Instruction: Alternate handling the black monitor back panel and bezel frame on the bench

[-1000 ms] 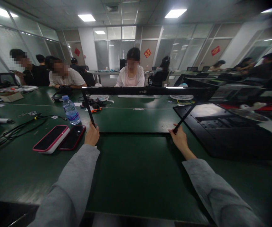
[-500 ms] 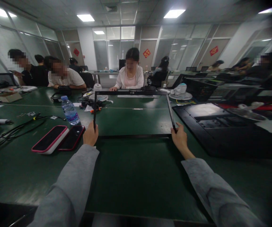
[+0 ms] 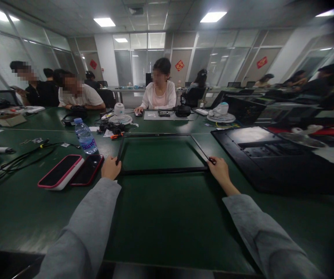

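Observation:
A thin black rectangular frame (image 3: 161, 169) lies low over the green table, its far edge tilted down away from me. My left hand (image 3: 111, 168) is closed on its left side, near the front corner. On the opposite side, my right hand (image 3: 219, 169) grips the bar near the front right corner. Through the open middle of the frame the green tabletop shows. Whether the far edge touches the table is hard to tell. Just left of my left hand are a dark phone (image 3: 88, 169) with a red edge and a pink-rimmed white case (image 3: 60, 171).
A water bottle (image 3: 86, 136) stands behind the phones. Black cables (image 3: 18, 161) lie at the left. A large black panel (image 3: 271, 162) rests on the right. Small white fans (image 3: 119, 114) stand beyond the frame. A person (image 3: 159, 91) sits across the table.
The frame has tilted down at its far edge, from nearly upright to nearly flat. Both hands keep their hold. The person across has turned their head and a board in front of them now shows.

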A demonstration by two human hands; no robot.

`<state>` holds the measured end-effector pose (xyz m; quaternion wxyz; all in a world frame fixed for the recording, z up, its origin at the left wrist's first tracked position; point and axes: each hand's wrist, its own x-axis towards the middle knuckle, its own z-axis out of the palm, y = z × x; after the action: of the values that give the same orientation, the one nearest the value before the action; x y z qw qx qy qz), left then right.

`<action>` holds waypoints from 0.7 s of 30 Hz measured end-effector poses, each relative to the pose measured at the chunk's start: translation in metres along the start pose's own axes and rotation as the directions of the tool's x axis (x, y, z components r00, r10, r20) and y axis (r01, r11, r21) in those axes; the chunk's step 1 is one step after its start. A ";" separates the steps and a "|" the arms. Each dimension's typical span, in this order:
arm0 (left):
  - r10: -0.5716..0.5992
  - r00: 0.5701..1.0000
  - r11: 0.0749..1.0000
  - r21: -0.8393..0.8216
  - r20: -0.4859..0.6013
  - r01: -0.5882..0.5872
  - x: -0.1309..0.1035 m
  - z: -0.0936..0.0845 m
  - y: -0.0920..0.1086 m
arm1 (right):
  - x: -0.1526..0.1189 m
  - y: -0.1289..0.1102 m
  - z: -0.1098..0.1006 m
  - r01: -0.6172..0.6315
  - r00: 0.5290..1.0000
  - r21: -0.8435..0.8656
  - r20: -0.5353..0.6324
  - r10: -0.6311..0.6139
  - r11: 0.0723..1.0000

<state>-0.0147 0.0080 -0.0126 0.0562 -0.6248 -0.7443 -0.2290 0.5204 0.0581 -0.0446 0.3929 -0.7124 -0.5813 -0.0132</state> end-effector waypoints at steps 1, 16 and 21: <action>-0.008 1.000 1.000 0.013 0.028 0.008 0.000 0.000 0.000 | 0.001 0.001 0.000 0.005 1.000 -0.009 0.007 -0.004 1.000; -0.057 0.987 0.995 0.086 0.152 0.045 0.002 -0.007 0.004 | 0.003 0.009 0.006 0.035 0.999 -0.064 0.040 -0.032 0.997; -0.060 0.987 0.995 0.088 0.152 0.047 0.000 -0.008 0.005 | 0.003 0.011 0.008 0.025 0.999 -0.078 0.038 -0.022 0.997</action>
<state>-0.0112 0.0055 -0.0038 0.0186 -0.6176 -0.7719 -0.1497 0.5272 0.0647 -0.0545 0.3539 -0.7204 -0.5958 -0.0274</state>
